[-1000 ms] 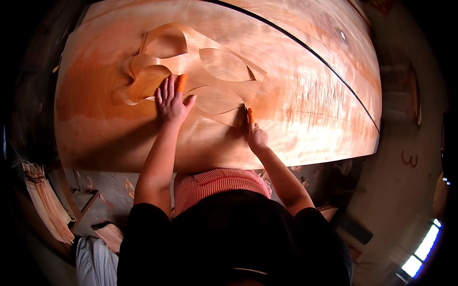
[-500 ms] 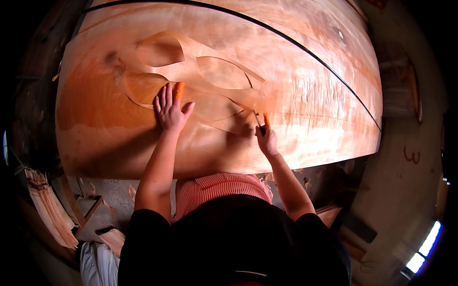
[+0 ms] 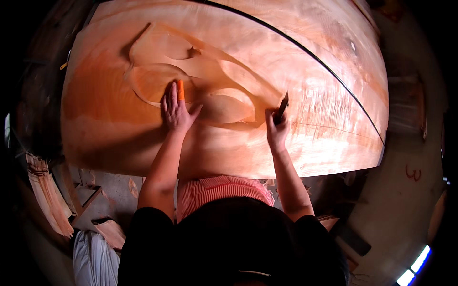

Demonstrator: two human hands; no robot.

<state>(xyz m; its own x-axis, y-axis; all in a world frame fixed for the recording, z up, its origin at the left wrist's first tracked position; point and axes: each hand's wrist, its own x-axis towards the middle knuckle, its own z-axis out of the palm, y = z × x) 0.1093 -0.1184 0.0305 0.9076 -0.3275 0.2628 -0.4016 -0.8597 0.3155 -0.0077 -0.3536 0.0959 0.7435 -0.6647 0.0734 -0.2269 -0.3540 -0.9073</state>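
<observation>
A thin wood veneer piece (image 3: pixel 210 71) with several oval and curved openings lies on a broad sheet of wood veneer (image 3: pixel 329 148), its left and upper edges curling up. My left hand (image 3: pixel 177 113) rests flat with fingers spread on the lower left part of that piece. An orange finger cover (image 3: pixel 180 89) sits on one of its fingers. Beside the piece's right end, my right hand (image 3: pixel 277 131) is closed around the dark handle of a knife (image 3: pixel 284 102). The blade points up and away from me, apparently raised off the wood.
A long black strip (image 3: pixel 286 37) crosses the sheet diagonally. A red striped cloth (image 3: pixel 226 193) lies between me and the sheet's near edge. Veneer offcuts (image 3: pixel 47 195) stand at lower left, with a white bag (image 3: pixel 95 257) near them.
My right hand has moved right and turned the knife blade upward, away from the cut edge. The veneer piece has shifted and lifted at its left. My left hand stays spread on it.
</observation>
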